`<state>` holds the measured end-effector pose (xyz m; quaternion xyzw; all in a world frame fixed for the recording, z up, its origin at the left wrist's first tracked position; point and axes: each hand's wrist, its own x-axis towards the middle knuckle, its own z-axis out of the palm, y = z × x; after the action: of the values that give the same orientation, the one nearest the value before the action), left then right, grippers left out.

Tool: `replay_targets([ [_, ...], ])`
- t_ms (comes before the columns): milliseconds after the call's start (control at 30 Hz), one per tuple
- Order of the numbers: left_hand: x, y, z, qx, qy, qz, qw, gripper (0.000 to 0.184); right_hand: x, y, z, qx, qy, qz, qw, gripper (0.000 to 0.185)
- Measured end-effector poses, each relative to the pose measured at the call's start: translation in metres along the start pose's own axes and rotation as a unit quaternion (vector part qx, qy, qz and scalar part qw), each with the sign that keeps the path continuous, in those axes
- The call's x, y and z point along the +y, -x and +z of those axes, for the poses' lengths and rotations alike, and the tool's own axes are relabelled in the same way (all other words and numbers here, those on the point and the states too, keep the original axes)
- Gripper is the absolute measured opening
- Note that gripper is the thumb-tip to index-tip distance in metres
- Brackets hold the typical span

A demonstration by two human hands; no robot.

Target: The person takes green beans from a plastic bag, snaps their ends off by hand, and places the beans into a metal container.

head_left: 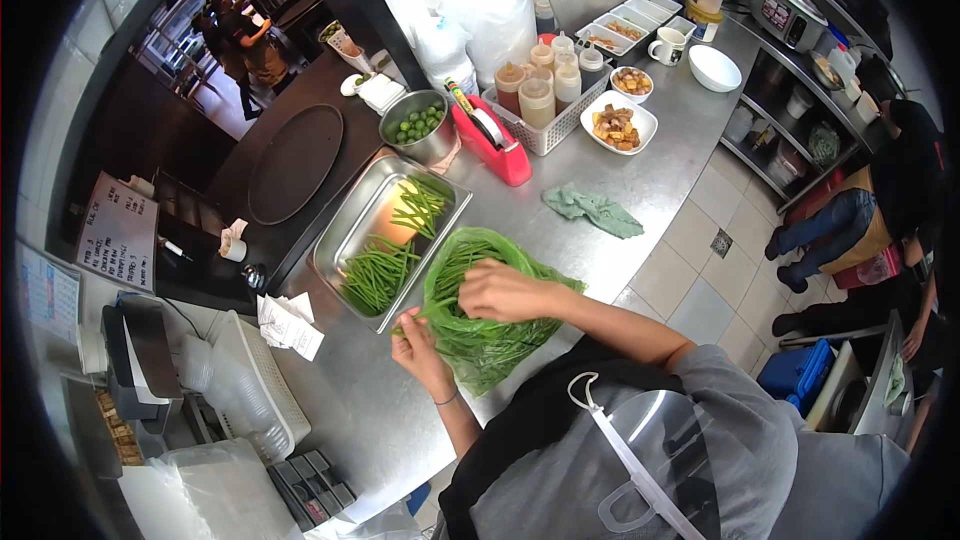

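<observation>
A green plastic bag (490,365) full of long green beans (465,260) lies on the steel counter, its mouth spread wide. With its fingertips pinched, my left hand (425,355) grips the bag's edge at the near left. My right hand (505,292) is inside the bag's mouth, fingers curled down around beans; its fingertips are partly hidden. Just left of the bag sits a rectangular steel pan (330,255) with two bunches of green beans, one at its far end (418,206) and one at its near end (377,275).
Behind the pan stand a pot of green limes (413,126) and a red tape dispenser (490,145). A basket of sauce bottles (545,130), a bowl of food chunks (620,127) and a green cloth (594,212) are farther right. Paper slips (290,325) lie left. Co-workers (860,210) stand at right.
</observation>
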<state>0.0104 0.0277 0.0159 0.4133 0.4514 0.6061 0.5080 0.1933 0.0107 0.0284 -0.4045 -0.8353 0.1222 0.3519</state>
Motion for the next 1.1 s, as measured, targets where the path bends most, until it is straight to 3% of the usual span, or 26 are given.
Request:
replay_targets([
  [33, 0.001, -0.002, -0.004, 0.0, 0.0, -0.001, 1.0, 0.021, -0.001, 0.002, 0.004, -0.092, 0.016, 0.01, 0.996, 0.008],
  [133, 0.007, -0.009, -0.017, -0.017, 0.1, -0.026, 0.995, 0.025, -0.001, 0.009, 0.016, -0.114, 0.029, 0.05, 0.992, 0.003],
  [167, 0.009, -0.01, -0.02, -0.017, 0.184, -0.083, 0.979, 0.026, 0.003, 0.008, 0.017, -0.125, 0.046, 0.088, 0.987, 0.007],
  [200, 0.01, -0.012, -0.022, -0.018, 0.266, -0.138, 0.954, 0.028, 0.01, 0.007, 0.021, -0.125, 0.046, 0.088, 0.987, 0.007],
  [300, -0.005, -0.018, -0.034, -0.072, 0.34, -0.213, 0.913, 0.029, 0.049, 0.005, 0.045, -0.003, 0.199, 0.142, 0.97, 0.019],
  [433, 0.005, -0.009, -0.012, -0.089, 0.272, -0.222, 0.932, 0.027, 0.075, -0.003, 0.05, -0.045, 0.32, 0.183, 0.928, 0.015],
  [533, 0.002, -0.011, -0.004, -0.139, 0.16, -0.199, 0.957, 0.021, 0.075, -0.009, 0.044, -0.081, 0.342, 0.175, 0.92, 0.013],
  [600, -0.006, -0.012, 0.003, -0.169, -0.09, -0.11, 0.975, 0.018, 0.07, -0.008, 0.036, -0.078, 0.339, 0.16, 0.924, 0.012],
  [633, -0.019, -0.018, 0.007, -0.165, -0.164, -0.012, 0.972, 0.02, 0.064, -0.01, 0.03, -0.074, 0.335, 0.146, 0.928, 0.011],
  [667, -0.028, -0.021, 0.005, -0.165, -0.164, -0.011, 0.973, 0.02, 0.058, -0.013, 0.025, -0.074, 0.335, 0.145, 0.928, 0.011],
  [733, -0.029, -0.019, 0.017, -0.209, -0.339, 0.198, 0.895, 0.02, 0.035, -0.019, 0.01, -0.063, 0.213, 0.111, 0.969, 0.009],
  [767, -0.033, -0.018, 0.019, -0.211, -0.366, 0.137, 0.896, 0.02, 0.026, -0.019, 0.006, -0.034, 0.192, 0.086, 0.977, 0.007],
  [800, -0.031, -0.016, 0.022, -0.212, -0.366, 0.136, 0.896, 0.02, 0.022, -0.019, 0.001, -0.034, 0.192, 0.088, 0.977, 0.007],
  [867, -0.022, -0.014, 0.027, -0.238, -0.399, 0.161, 0.871, 0.018, 0.018, -0.02, -0.007, -0.032, 0.225, 0.086, 0.97, 0.006],
  [1100, -0.019, -0.008, 0.025, -0.202, -0.359, 0.226, 0.883, 0.017, 0.012, -0.018, -0.013, 0.033, 0.24, 0.093, 0.966, 0.005],
])
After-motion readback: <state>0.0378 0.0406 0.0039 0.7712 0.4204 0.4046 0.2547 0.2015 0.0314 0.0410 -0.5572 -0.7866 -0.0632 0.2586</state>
